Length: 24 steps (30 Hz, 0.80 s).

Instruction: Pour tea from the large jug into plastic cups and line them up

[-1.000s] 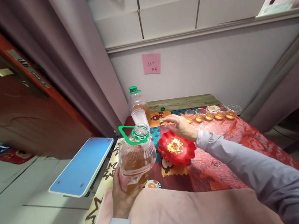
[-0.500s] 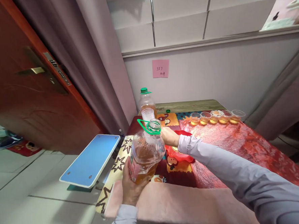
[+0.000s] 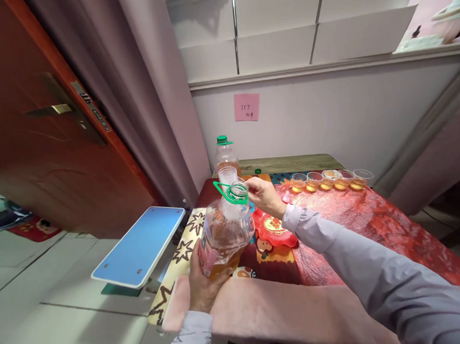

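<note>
Bright, even indoor light — soft shadows, sharp centre, wide-angle bending at edges.

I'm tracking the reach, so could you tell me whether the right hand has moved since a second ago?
Yes. The right hand has drawn left, from near the row of cups to beside the neck of the big bottle that the left hand holds.
</note>
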### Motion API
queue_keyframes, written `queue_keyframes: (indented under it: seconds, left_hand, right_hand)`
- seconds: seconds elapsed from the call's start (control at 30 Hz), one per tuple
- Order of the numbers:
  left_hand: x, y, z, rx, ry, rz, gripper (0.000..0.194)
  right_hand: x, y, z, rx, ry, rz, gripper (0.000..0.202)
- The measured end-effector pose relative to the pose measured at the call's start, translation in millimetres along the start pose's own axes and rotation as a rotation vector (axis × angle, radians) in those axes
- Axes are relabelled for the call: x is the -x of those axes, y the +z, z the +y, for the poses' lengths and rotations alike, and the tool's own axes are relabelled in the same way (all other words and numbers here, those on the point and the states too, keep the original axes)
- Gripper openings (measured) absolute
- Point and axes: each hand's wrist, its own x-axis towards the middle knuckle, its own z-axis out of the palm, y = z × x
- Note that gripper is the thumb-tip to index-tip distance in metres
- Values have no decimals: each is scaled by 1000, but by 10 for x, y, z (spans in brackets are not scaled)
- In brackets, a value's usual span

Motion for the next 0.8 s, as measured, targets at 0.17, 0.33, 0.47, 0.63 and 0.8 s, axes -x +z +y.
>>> queue_keyframes:
  seconds: [0.17,0.33,0.47,0.63,0.8]
  left_hand:
    - [2,10,57,5,1,-11,116]
    - [-23,-21,11,1,9,-42,115]
    - [-46,-56,-12,-18,7,-77,116]
    - [-52,-63,34,-84,13,-75,114]
    - [-55,-70,32,-112,23,-70,116]
  right_hand:
    - [386,-503,313,-77,-18,185,11]
    - [1036,-568,666,162,74,-119,8]
    - [1295,-435,768,197,115,-173,8]
    - [1331,-376,777,201,123,-187,1]
    - [1356,-485,764,159,127,-121,33]
